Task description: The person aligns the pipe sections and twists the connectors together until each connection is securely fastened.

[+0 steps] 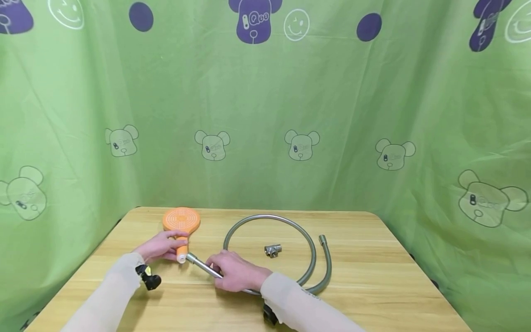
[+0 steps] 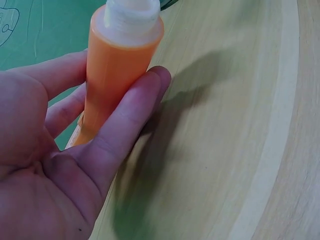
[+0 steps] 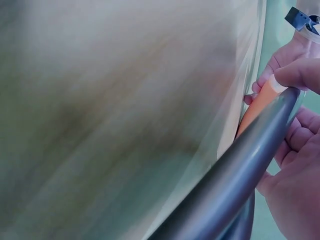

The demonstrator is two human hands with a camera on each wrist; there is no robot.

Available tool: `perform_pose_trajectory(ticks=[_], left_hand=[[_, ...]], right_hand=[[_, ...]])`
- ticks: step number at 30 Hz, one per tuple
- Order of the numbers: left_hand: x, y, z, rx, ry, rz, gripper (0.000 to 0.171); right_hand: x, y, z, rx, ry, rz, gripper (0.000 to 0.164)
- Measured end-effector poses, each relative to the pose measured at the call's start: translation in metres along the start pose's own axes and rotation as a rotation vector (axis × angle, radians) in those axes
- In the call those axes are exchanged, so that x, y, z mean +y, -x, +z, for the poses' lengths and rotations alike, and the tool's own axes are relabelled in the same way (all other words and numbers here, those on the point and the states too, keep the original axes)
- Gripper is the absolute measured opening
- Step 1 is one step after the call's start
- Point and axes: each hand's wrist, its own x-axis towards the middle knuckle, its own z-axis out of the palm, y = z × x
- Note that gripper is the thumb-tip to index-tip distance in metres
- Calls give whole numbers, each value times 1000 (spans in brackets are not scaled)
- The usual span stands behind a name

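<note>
My left hand (image 1: 162,246) grips the handle of an orange shower head (image 1: 181,219) at the table's left side. The head's round, dotted face points up. In the left wrist view the handle (image 2: 120,65) sits between thumb and fingers, its white threaded end (image 2: 131,20) bare. My right hand (image 1: 238,272) holds a grey metal shower hose (image 1: 311,251) near one end. That end's metal fitting (image 1: 191,258) is close beside the white thread; whether they touch I cannot tell. In the right wrist view the hose (image 3: 225,175) runs large across the foreground.
Inside the hose's loop lies a small metal tee fitting (image 1: 272,250). The hose's other end (image 1: 322,240) rests to the right on the wooden table (image 1: 381,286). A green printed curtain (image 1: 257,180) hangs behind the table and at both sides.
</note>
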Motion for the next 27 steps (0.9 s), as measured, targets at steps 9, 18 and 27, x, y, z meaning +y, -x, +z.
perform_pose_trajectory(ticks=[9,18,27], left_hand=[[-5,-1,0,48,40,-31,66],[0,1,0,19,56,-40,74],[4,2,0,8,75,-51,75]], right_hand=[[1,-3,0,32,-76,45,43],[2,-7,1,54,-162,69,39],[-1,-11,-1,75,-238,85,34]])
